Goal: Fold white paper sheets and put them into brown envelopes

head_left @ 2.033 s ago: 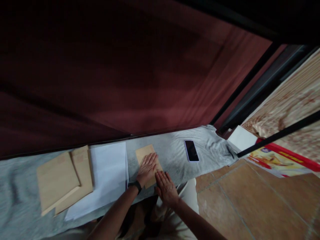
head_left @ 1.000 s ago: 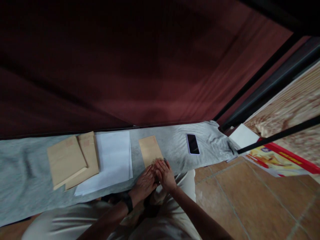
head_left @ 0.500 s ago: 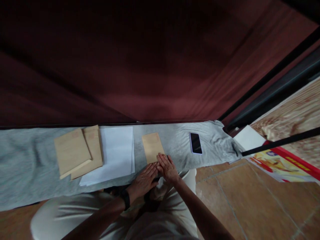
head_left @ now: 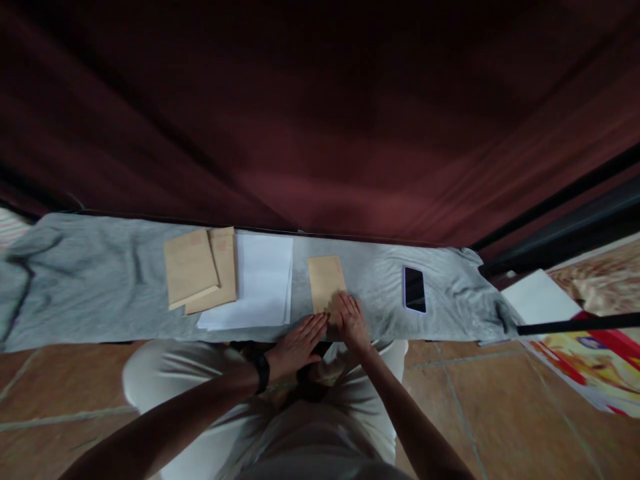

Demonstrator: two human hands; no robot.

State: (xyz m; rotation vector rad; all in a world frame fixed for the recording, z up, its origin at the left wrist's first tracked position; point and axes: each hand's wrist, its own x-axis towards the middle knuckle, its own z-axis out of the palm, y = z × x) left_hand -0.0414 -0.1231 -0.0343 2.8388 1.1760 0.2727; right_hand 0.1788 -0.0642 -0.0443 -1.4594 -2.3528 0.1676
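Small brown paper envelope (head_left: pixel 327 283), flat, rectangular, matte, lies on wrinkled grey cloth (head_left: pixel 90 287). Long axis runs away from person, far short edge toward dark red curtain (head_left: pixel 320 133). Right hand (head_left: pixel 353 323) flat, fingers spread, presses near end; no grasp. Left hand (head_left: pixel 298 345) flat and spread, fingertips at near corner. Left of hands: white paper sheets (head_left: pixel 260 283), two bigger brown envelopes (head_left: pixel 200 270), faint reddish print unreadable. Right: dark glossy phone (head_left: pixel 415 289).

Black phone (head_left: pixel 415 289), white sheets (head_left: pixel 260 283), perhaps two brown envelopes (head_left: pixel 199 269), grey cloth (head_left: pixel 90 280)
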